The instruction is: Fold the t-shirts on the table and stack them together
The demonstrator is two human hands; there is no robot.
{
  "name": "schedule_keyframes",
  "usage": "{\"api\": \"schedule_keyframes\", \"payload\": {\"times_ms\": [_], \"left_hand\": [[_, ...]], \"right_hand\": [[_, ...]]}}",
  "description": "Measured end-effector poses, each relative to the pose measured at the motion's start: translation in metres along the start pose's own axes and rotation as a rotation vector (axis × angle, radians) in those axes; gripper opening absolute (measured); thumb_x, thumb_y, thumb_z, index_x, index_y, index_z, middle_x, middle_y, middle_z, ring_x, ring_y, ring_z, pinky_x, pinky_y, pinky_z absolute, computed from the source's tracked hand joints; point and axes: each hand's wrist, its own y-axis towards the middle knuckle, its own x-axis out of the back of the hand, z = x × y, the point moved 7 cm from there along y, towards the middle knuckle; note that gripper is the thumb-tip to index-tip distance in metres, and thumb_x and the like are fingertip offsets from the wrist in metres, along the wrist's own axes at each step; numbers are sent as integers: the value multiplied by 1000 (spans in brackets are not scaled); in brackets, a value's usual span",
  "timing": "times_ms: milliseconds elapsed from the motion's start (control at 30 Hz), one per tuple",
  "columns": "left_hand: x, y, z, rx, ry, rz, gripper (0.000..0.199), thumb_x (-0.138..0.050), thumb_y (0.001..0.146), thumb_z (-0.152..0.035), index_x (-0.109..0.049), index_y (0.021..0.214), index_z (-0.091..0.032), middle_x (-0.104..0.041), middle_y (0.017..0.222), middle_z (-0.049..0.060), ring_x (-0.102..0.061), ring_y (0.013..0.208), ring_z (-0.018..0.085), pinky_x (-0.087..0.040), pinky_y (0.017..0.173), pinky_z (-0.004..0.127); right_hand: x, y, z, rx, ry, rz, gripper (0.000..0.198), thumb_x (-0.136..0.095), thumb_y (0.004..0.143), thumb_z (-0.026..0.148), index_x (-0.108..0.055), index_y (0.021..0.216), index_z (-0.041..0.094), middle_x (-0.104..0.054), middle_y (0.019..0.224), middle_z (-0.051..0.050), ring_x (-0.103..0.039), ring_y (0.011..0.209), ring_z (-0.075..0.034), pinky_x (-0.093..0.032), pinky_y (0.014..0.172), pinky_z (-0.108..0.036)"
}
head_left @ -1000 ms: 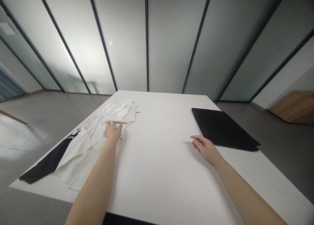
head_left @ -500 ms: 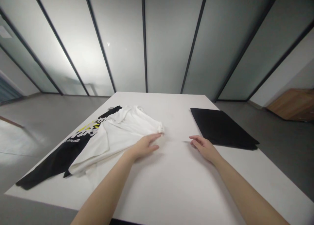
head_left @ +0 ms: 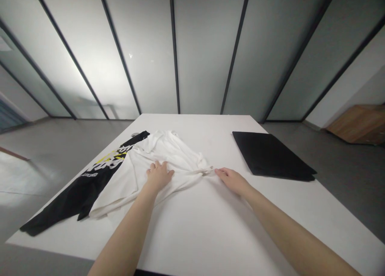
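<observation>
A white shirt [head_left: 162, 145] lies rumpled on the white table [head_left: 192, 236], partly covering a black garment [head_left: 72, 195] with white and yellow lettering. My left hand [head_left: 159, 175] rests on the shirt with its fingers spread, palm down. At the shirt's right end, my right hand [head_left: 231, 179] pinches a gathered bit of the fabric between its fingertips. The cloth is drawn into creases running from my left hand toward my right.
A flat black folded board or cloth [head_left: 270, 153] lies on the right side of the table. Frosted glass panels [head_left: 201, 51] with dark frames stand behind. A wooden piece [head_left: 357, 123] sits on the floor at the far right.
My left hand has moved left from the shirt's right edge onto its middle. My right hand has moved left and taken hold of the shirt's right end, now stretched further right.
</observation>
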Motion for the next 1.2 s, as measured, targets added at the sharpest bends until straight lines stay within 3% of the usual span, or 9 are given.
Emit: {"api": "schedule_keyframes", "payload": {"times_ms": [233,367,567,633,767,833,1033,1100,1200], "left_hand": [[0,-11,-36,-178,63,7,28,-57,100,-35,-69,122,-20,-67,122,18,-64,118,34,-50,98,44],[2,-14,-38,-226,-55,67,20,-51,100,-21,-70,105,-19,-71,108,15,-70,105,29,-51,90,39],[15,-48,-79,-657,-828,446,22,-60,98,-42,-68,97,-21,-75,96,6,-69,89,21,-52,79,31],[20,-48,-83,-692,-953,419,29,-56,100,-47,-68,107,-21,-76,107,8,-70,97,22,-54,84,32],[16,-15,-42,-348,-589,-12,39,-57,98,-41,-64,132,-23,-68,136,15,-62,126,33,-48,108,48],[5,1,-10,-122,-307,-89,50,-61,96,-42,-60,142,-22,-61,148,19,-48,144,44,-36,116,64],[-14,31,45,62,-103,-126,57,-49,102,-44,-53,154,-21,-49,163,19,-32,155,49,-29,119,70],[-13,35,50,84,-100,-162,58,-46,104,-42,-52,155,-17,-50,162,20,-33,155,48,-30,120,69],[-9,35,49,82,-124,-214,56,-44,105,-40,-54,154,-16,-51,161,20,-36,153,47,-31,120,68]], "right_hand": [[-46,35,45,-147,255,110,51,-66,92,56,-64,125,16,-61,58,3,-47,43,-14,-31,43,-25],[-50,39,53,-106,291,103,27,-66,87,36,-68,106,18,-55,55,5,-46,42,-13,-33,44,-24],[47,65,0,-12,592,-459,24,-63,76,37,-61,95,22,-67,82,-2,-61,75,-19,-45,57,-23],[86,66,-30,-31,694,-690,29,-63,69,35,-57,96,25,-63,82,1,-60,74,-18,-46,58,-24],[137,57,-68,-26,884,-981,31,-63,63,30,-51,92,26,-58,81,4,-59,72,-16,-47,60,-25],[147,52,-73,-37,948,-1018,31,-62,63,28,-49,91,26,-57,80,4,-59,71,-16,-48,61,-26],[116,52,-34,-55,953,-750,30,-67,58,28,-53,84,25,-57,70,4,-55,61,-15,-42,53,-25],[86,48,0,-19,843,-450,26,-68,59,30,-53,80,25,-56,68,5,-52,59,-14,-38,52,-24],[23,20,67,167,658,217,21,-70,66,32,-55,78,24,-59,74,4,-55,67,-14,-41,59,-24]]}}
